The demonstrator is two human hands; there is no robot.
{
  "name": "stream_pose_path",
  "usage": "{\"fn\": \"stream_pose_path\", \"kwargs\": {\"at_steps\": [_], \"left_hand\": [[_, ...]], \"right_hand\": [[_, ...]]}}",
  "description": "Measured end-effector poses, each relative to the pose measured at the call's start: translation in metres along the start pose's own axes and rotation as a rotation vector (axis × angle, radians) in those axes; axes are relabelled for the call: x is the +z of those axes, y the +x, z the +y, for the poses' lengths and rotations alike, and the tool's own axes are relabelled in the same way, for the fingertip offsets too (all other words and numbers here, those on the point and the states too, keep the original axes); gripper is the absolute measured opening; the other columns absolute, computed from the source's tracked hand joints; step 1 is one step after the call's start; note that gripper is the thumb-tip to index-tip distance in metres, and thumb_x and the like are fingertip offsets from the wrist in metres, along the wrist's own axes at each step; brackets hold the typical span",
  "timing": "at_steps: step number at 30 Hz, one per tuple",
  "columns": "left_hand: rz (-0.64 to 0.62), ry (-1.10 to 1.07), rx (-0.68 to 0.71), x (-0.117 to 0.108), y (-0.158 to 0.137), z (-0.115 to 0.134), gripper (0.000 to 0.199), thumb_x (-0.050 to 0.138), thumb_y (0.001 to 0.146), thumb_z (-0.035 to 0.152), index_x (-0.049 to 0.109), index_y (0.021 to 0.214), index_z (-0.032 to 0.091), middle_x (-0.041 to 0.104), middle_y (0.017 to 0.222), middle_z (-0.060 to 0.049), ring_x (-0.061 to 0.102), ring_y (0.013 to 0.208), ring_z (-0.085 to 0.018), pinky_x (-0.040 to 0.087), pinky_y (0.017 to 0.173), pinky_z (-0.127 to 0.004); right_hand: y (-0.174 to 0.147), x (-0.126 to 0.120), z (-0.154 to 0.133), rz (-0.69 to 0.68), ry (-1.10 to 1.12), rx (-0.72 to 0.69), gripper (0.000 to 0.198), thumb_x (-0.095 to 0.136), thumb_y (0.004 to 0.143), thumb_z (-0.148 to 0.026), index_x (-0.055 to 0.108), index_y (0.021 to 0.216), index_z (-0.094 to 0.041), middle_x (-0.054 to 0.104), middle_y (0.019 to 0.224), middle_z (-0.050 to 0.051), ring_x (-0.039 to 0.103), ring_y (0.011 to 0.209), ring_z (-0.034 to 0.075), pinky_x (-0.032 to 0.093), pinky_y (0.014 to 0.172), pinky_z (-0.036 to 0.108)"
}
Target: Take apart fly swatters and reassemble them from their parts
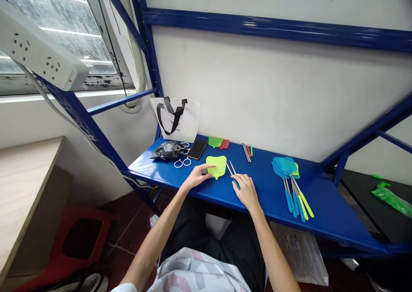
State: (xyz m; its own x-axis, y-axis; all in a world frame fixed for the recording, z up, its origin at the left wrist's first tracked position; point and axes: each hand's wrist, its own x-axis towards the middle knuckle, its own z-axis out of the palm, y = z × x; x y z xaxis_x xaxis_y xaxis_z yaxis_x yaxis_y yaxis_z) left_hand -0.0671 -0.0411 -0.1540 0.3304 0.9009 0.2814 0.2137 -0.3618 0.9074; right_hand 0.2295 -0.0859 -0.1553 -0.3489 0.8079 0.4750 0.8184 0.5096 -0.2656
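Observation:
My left hand [196, 177] is closed at the left edge of a yellow-green fly swatter head [217, 167], its index finger lying across the mesh. Just to the right, my right hand [246, 190] is closed around a fly swatter handle with a blue grip [236, 183]. Two thin metal rods [231, 167] point from that hand toward the swatter head; the fingers partly hide their lower ends. Rods and head are apart. Behind them lie a green swatter head [215, 142], a red swatter head [224, 144] and several loose handles [247, 152].
On the blue table [257, 165], blue and yellow-green fly swatters [291, 185] lie piled at right. A phone [197, 149], white rings [183, 162], a black plastic bag [166, 150] and a white tote bag [183, 120] occupy the left end. Blue frame bars [273, 28] cross the wall.

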Motion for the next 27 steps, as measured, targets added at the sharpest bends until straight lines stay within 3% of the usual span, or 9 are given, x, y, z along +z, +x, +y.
{"fn": "stream_pose_path", "kwargs": {"at_steps": [3,6,10,12,15,17,19,24,27], "left_hand": [[0.050,-0.011,-0.022,0.002,0.001,0.000,0.050,0.080,0.094,0.059,0.084,0.124,0.020,0.082,0.117,-0.013,0.075,0.094,-0.028,0.066,0.089,-0.044],[0.138,-0.098,-0.027,0.003,0.001,-0.003,0.053,0.081,0.092,0.061,0.082,0.125,0.019,0.082,0.114,-0.013,0.078,0.097,-0.030,0.067,0.086,-0.043],[0.236,-0.197,0.010,0.004,0.003,-0.007,0.087,0.079,0.094,0.062,0.048,0.167,0.026,0.077,0.132,-0.015,0.079,0.114,-0.032,0.068,0.091,-0.045],[0.283,-0.203,0.009,0.003,0.005,-0.010,0.098,0.078,0.095,0.063,0.033,0.174,0.026,0.077,0.132,-0.016,0.079,0.114,-0.032,0.068,0.092,-0.046],[0.352,-0.211,-0.036,0.002,0.006,-0.012,0.090,0.078,0.093,0.066,0.047,0.166,0.022,0.078,0.133,-0.017,0.080,0.113,-0.033,0.069,0.087,-0.046],[0.383,-0.238,-0.070,0.001,0.006,-0.012,0.075,0.079,0.091,0.067,0.065,0.148,0.019,0.078,0.134,-0.019,0.080,0.111,-0.035,0.070,0.080,-0.045],[0.371,-0.285,-0.089,0.001,0.004,-0.012,0.066,0.081,0.090,0.067,0.073,0.134,0.018,0.078,0.134,-0.019,0.080,0.107,-0.035,0.070,0.075,-0.043],[0.388,-0.399,-0.111,0.000,0.002,-0.010,0.067,0.079,0.092,0.065,0.066,0.139,0.019,0.078,0.127,-0.017,0.081,0.080,-0.023,0.070,0.073,-0.039],[0.458,-0.479,-0.112,-0.001,0.003,-0.010,0.068,0.083,0.090,0.061,0.064,0.141,0.020,0.077,0.128,-0.016,0.080,0.081,-0.020,0.070,0.080,-0.040]], "right_hand": [[0.002,0.004,-0.002,0.019,-0.058,0.025,0.035,0.046,0.110,-0.027,0.077,0.127,-0.026,0.079,0.123,0.012,0.068,0.110,0.031,0.050,0.090,0.045],[0.003,0.010,-0.002,0.055,-0.088,0.048,0.038,0.045,0.110,-0.029,0.076,0.132,-0.026,0.079,0.115,0.013,0.066,0.104,0.032,0.049,0.086,0.044],[0.004,0.014,0.002,0.098,-0.014,0.074,0.040,0.045,0.110,-0.031,0.077,0.134,-0.025,0.079,0.109,0.014,0.065,0.100,0.032,0.051,0.088,0.044],[0.004,0.015,0.005,0.127,0.079,0.116,0.039,0.047,0.110,-0.035,0.079,0.129,-0.024,0.080,0.108,0.013,0.067,0.098,0.031,0.053,0.091,0.045],[0.003,0.014,0.010,0.180,0.234,0.238,0.039,0.052,0.108,-0.045,0.082,0.122,-0.023,0.080,0.100,0.011,0.068,0.087,0.027,0.056,0.086,0.043],[0.001,0.013,0.013,0.214,0.357,0.341,0.043,0.058,0.105,-0.054,0.082,0.122,-0.022,0.079,0.097,0.010,0.065,0.076,0.023,0.057,0.078,0.040],[0.001,0.012,0.015,0.251,0.523,0.445,0.049,0.065,0.101,-0.061,0.082,0.125,-0.021,0.081,0.099,0.010,0.065,0.072,0.021,0.057,0.071,0.037],[0.001,0.008,0.021,0.365,0.873,0.586,0.060,0.079,0.090,-0.066,0.081,0.128,-0.019,0.083,0.117,0.014,0.078,0.104,0.030,0.064,0.089,0.041],[0.001,0.006,0.024,0.377,0.947,0.616,0.061,0.081,0.089,-0.065,0.081,0.130,-0.021,0.082,0.123,0.014,0.079,0.109,0.032,0.065,0.094,0.045]]}}
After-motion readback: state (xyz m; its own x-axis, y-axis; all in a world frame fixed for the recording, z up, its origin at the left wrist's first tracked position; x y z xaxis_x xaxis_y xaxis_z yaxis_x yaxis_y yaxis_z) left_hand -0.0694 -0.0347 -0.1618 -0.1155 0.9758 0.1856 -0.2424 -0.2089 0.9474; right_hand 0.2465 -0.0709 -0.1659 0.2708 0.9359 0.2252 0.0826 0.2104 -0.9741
